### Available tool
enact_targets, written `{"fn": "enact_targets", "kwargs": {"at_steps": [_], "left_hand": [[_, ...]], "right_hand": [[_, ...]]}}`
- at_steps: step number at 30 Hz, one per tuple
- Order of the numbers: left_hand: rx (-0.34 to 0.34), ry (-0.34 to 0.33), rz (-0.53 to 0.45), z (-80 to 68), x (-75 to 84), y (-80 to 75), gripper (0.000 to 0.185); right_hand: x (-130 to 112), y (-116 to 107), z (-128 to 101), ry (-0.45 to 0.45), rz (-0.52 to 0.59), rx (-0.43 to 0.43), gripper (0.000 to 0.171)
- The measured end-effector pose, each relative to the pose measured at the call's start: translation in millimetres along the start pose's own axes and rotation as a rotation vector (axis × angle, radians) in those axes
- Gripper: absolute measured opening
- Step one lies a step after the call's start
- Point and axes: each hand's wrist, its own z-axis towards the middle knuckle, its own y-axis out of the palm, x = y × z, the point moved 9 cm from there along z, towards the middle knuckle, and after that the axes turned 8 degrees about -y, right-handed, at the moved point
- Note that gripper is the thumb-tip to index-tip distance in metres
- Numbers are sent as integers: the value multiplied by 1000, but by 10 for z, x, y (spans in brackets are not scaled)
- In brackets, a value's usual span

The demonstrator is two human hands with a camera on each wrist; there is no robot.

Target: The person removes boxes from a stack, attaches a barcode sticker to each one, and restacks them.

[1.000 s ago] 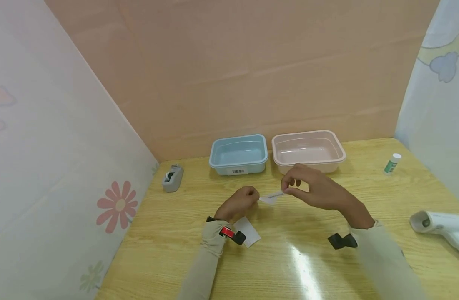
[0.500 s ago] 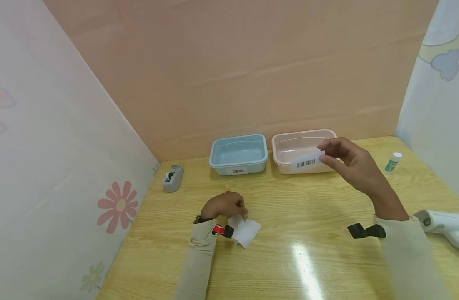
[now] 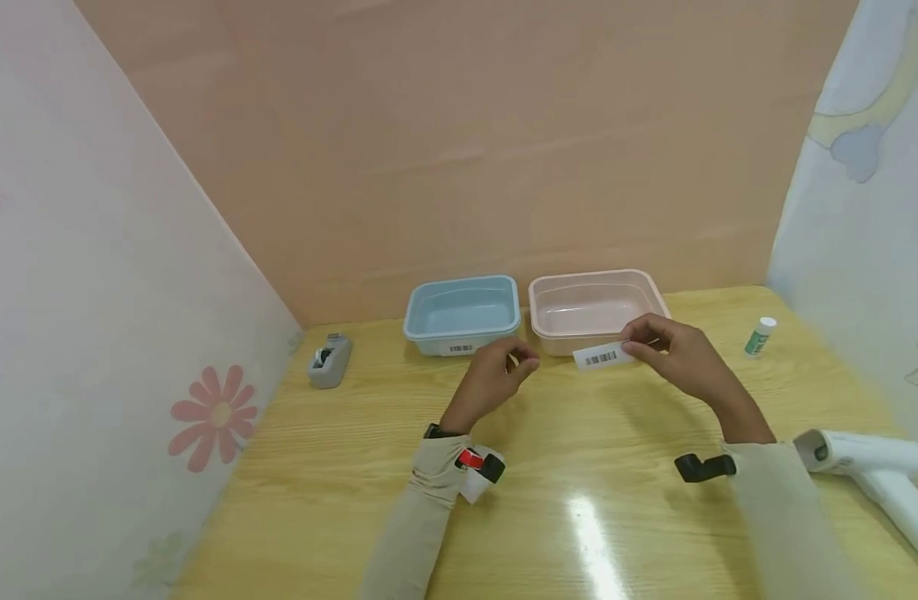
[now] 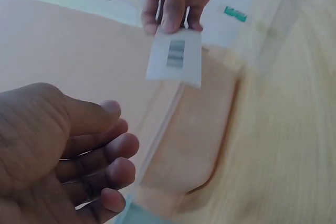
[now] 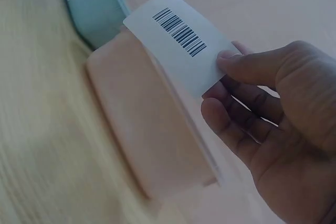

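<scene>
My right hand (image 3: 664, 348) pinches one end of a white barcode label (image 3: 604, 357) between thumb and fingers. It holds the label just in front of the pink bin's (image 3: 594, 287) near wall. In the right wrist view the label (image 5: 181, 40) shows its barcode, with the pink bin (image 5: 142, 129) behind it. My left hand (image 3: 504, 371) hovers left of the label with loosely curled fingers and holds nothing. The left wrist view shows that hand (image 4: 79, 150) empty, the label (image 4: 176, 59) a short gap away. A blue bin (image 3: 462, 304) carrying its own barcode sticker (image 3: 460, 348) stands left of the pink one.
A white backing sheet (image 3: 475, 485) lies on the wooden table (image 3: 316, 467) under my left wrist. A grey tape dispenser (image 3: 327, 362) sits at the far left, a glue stick (image 3: 759, 336) at the far right. A white handheld device (image 3: 871, 467) lies at the right edge.
My left hand left the white sheet and rose toward the label. My right hand brought the label down and left, from above the pink bin to its front wall.
</scene>
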Motion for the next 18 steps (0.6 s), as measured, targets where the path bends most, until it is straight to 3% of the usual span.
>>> {"fn": "enact_targets", "kwargs": {"at_steps": [6,12,18], "left_hand": [[18,-49,-69,148,20,266,12],[107,-88,-39,211,-49,425,6],[187,-119,-91,238,-145,582,5]], "right_hand": [[136,202,-7,14,57,-36,16],[279,373,-43,59,124,-37,18],[331,380,-98,61,134,-34,19]]}}
